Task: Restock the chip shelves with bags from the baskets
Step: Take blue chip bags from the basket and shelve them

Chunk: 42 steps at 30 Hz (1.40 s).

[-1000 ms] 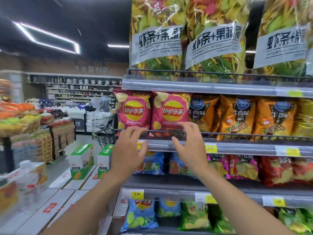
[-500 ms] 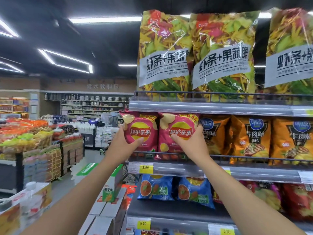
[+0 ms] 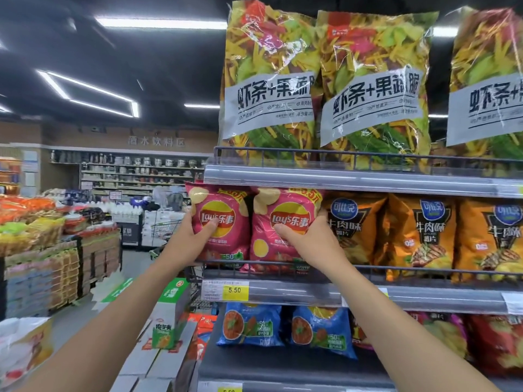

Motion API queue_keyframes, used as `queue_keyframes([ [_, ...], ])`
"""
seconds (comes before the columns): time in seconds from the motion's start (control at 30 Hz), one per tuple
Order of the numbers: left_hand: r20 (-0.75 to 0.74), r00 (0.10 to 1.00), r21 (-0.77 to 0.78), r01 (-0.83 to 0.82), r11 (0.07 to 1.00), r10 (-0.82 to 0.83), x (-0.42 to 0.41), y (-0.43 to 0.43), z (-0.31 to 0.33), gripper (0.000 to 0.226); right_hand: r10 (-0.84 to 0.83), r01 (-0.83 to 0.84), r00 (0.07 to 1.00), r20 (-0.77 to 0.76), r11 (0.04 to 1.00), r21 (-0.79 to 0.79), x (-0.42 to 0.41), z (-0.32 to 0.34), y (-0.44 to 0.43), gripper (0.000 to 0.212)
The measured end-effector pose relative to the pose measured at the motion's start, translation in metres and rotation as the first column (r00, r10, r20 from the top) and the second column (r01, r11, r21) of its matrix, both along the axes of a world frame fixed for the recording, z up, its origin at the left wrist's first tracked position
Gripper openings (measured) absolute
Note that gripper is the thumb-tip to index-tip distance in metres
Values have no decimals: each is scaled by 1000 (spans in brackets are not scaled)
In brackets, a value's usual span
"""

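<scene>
Left Lay's bag (image 3: 226, 205) and right Lay's bag (image 3: 285, 206) stand mid-frame on shelf (image 3: 424, 297), behind rail (image 3: 410, 267). Left hand (image 3: 195, 237) grips the first and right hand (image 3: 310, 243) grips the second, thumbs on the fronts. Likely squaring both to face out.

around me is a dark ceiling (image 3: 169, 66) with long light strips (image 3: 158, 23), a grey floor (image 3: 133, 260), and shelves (image 3: 135, 171) along the far wall.

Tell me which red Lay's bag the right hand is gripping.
The right hand grips the Lay's bag beside the orange bags; the left hand holds the end bag.
</scene>
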<state>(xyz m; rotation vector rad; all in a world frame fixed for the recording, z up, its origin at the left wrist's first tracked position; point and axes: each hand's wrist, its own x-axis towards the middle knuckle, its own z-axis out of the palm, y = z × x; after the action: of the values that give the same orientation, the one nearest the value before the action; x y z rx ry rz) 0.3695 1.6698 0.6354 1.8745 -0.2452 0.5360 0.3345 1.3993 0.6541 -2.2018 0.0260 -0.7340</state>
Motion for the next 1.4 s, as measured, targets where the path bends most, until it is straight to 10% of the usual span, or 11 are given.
queue_keyframes([
  [1.0, -99, 978, 139, 195, 971, -182, 4, -7, -4, 73, 172, -185, 979, 112, 976, 118, 6, -1, -20, 88],
  [1.3, 5, 987, 108, -163, 981, 163, -17, -12, -15, 123, 245, -252, 966, 85, 964, 84, -21, 1, -36, 87],
  [1.4, 205, 916, 57, -364, 930, 346, -37, -26, -23, 100, 200, -224, 962, 188, 968, 117, -33, -9, -65, 77],
])
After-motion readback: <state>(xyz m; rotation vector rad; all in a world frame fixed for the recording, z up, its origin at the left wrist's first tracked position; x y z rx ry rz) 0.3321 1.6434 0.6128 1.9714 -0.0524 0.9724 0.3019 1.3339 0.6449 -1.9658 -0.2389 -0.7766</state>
